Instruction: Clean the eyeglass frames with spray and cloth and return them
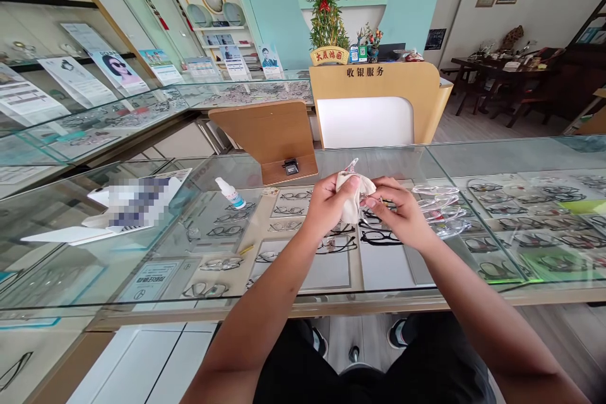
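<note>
Above the glass counter, my left hand (326, 202) is closed on a cream cleaning cloth (351, 207), its thumb pressing the folds. A pair of eyeglasses (352, 165) is partly wrapped in the cloth; a clear, patterned tip sticks out at the top. My right hand (400, 207) pinches a thin part of the eyeglasses between thumb and fingers, close against the cloth. The lenses are mostly hidden. Just right of my right hand, several clear-wrapped eyeglasses (442, 209) lie on the glass.
A white spray bottle (231, 194) lies tilted on the counter (284, 295) to the left. Further left is an opened white box (118, 208), partly blurred. Display frames (383, 237) sit under the glass. Behind stand a brown panel (269, 129) and a cashier desk (374, 88).
</note>
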`<act>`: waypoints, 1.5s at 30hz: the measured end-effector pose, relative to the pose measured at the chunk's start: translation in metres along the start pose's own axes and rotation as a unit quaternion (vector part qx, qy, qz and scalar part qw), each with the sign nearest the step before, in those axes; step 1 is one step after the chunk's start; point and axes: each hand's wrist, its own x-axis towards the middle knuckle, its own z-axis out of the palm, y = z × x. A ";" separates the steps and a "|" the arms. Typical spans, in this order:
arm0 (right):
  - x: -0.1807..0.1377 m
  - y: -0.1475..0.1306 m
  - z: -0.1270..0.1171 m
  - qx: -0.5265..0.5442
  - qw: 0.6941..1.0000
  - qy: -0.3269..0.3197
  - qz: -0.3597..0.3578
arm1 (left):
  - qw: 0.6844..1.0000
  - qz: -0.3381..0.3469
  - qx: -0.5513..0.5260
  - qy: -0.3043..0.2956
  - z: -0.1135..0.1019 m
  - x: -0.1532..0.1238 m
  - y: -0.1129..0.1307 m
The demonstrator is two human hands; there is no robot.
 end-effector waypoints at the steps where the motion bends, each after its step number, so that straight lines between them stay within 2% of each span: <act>1: 0.001 -0.001 -0.001 0.021 1.000 -0.005 0.013 | 1.000 -0.002 0.009 -0.006 -0.003 0.001 0.000; 5: 0.002 -0.001 -0.003 0.109 0.991 -0.005 0.079 | 0.996 -0.031 0.010 -0.077 -0.017 0.004 0.004; 7: 0.003 0.000 -0.003 0.140 0.984 -0.004 0.110 | 0.993 -0.037 0.002 -0.115 -0.018 0.004 0.005; 9: 0.003 0.002 -0.003 0.166 0.977 -0.004 0.133 | 0.992 -0.025 -0.004 -0.126 -0.014 0.002 0.005; 16: 0.001 0.005 0.002 0.215 0.965 -0.055 0.138 | 0.999 0.024 0.005 -0.031 0.009 -0.010 0.004; 18: 0.001 0.004 0.002 0.218 0.964 -0.055 0.139 | 0.999 0.045 0.023 -0.002 0.009 -0.011 0.004; 20: 0.001 0.002 0.002 0.220 0.964 -0.047 0.141 | 0.998 0.049 0.040 0.002 0.005 -0.009 0.005; 25: 0.003 -0.001 -0.002 0.218 0.963 -0.030 0.153 | 0.994 0.001 0.039 -0.098 -0.014 -0.001 0.011; 28: 0.003 0.000 -0.004 0.223 0.961 -0.023 0.159 | 0.991 -0.001 0.023 -0.135 -0.016 0.000 0.014; 30: 0.003 0.000 -0.002 0.225 0.961 -0.017 0.158 | 0.993 0.005 0.011 -0.121 -0.011 -0.003 0.014; 35: 0.005 -0.005 0.007 0.225 0.964 -0.054 0.132 | 0.999 0.043 0.000 -0.020 0.006 -0.012 0.010; 39: 0.014 -0.011 0.008 0.220 0.963 -0.082 0.129 | 0.997 0.063 0.013 0.045 0.000 -0.009 0.009; 45: 0.048 -0.016 -0.002 0.181 0.968 -0.113 0.130 | 1.000 0.018 -0.020 -0.013 -0.030 0.004 0.013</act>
